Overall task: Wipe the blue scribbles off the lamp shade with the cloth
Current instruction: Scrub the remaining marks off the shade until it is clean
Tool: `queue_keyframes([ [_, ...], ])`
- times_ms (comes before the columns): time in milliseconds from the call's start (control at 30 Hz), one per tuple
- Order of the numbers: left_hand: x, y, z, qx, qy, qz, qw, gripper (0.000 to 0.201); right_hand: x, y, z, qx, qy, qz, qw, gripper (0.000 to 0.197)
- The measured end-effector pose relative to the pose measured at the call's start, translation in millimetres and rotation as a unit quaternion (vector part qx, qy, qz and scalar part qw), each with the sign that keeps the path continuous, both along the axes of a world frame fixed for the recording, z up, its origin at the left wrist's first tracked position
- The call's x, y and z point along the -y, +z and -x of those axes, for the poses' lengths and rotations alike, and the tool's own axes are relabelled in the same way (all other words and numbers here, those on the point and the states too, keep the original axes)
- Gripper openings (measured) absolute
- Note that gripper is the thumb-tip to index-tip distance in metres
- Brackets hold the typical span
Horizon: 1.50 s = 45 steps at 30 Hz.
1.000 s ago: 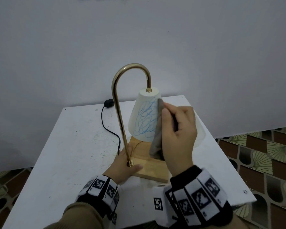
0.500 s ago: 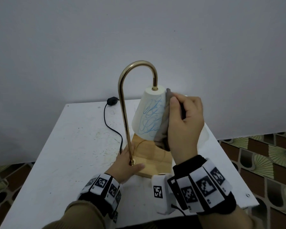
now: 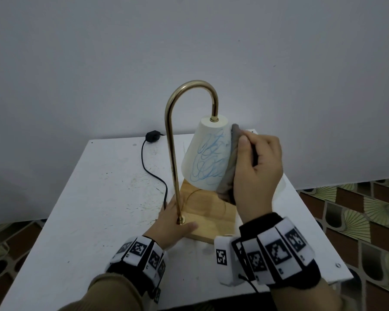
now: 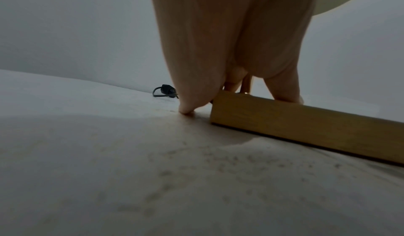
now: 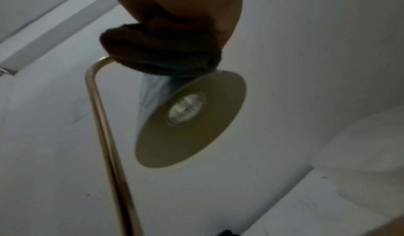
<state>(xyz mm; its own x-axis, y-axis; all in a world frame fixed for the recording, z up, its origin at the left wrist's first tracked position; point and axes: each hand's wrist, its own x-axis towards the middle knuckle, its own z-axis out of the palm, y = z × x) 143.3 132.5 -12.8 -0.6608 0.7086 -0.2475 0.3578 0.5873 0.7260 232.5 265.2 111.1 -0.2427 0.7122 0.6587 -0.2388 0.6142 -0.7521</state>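
A cream lamp shade (image 3: 206, 153) hangs from a curved brass arm (image 3: 172, 131) over a wooden base (image 3: 213, 217). Blue scribbles (image 3: 209, 161) cover the shade's near side. My right hand (image 3: 255, 167) grips a grey-brown cloth (image 3: 229, 167) and presses it against the shade's right flank. From below, the right wrist view shows the cloth (image 5: 161, 55) bunched on the shade (image 5: 190, 120), with the bulb inside. My left hand (image 3: 174, 221) rests on the base around the foot of the brass arm, with its thumb on the wood (image 4: 306, 120).
The lamp stands on a white, speckled table (image 3: 99, 209) against a plain wall. A black cord (image 3: 152, 173) with an inline switch (image 3: 152, 135) trails to the back left. Patterned floor tiles (image 3: 357, 209) lie beyond the table's right edge.
My right hand with the cloth has slid up along the shade's right side. The head view has shifted, and my left hand stays on the base.
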Motion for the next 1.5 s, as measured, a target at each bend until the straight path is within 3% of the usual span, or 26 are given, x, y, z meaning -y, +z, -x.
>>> queue_keyframes([
  [133,1,-1,1,0.003,-0.002,-0.009,1.0,0.092,10,11,3,-0.02,0.024,-0.017,0.999,0.015],
  [300,0,2,-2,0.003,-0.002,-0.011,1.0,0.093,13,-17,-16,0.004,0.037,-0.053,0.998,0.018],
  [433,1,2,-1,0.009,-0.013,-0.004,1.0,0.095,-2,-29,-18,0.03,0.025,-0.008,0.999,0.018],
  [633,0,0,0,0.011,-0.008,-0.007,1.0,0.095,-29,-10,0,0.081,0.057,0.087,0.991,0.016],
  [800,1,-3,1,0.004,0.007,-0.008,1.0,0.095,-14,14,1,0.025,0.081,0.044,0.995,0.014],
  [1000,0,-3,1,0.002,0.002,-0.003,1.0,0.096,0,-14,-22,0.014,0.071,-0.021,0.997,0.019],
  [1167,1,-3,3,0.019,-0.004,0.016,1.0,0.098,-25,-27,-17,0.059,0.075,0.023,0.995,0.016],
  [1367,-1,-1,-1,-0.001,0.001,0.003,1.0,0.097,-60,-13,4,0.159,0.132,0.109,0.972,0.015],
  [1500,-3,2,-4,-0.008,-0.001,0.008,1.0,0.096,-60,15,9,0.136,0.198,0.128,0.962,0.014],
])
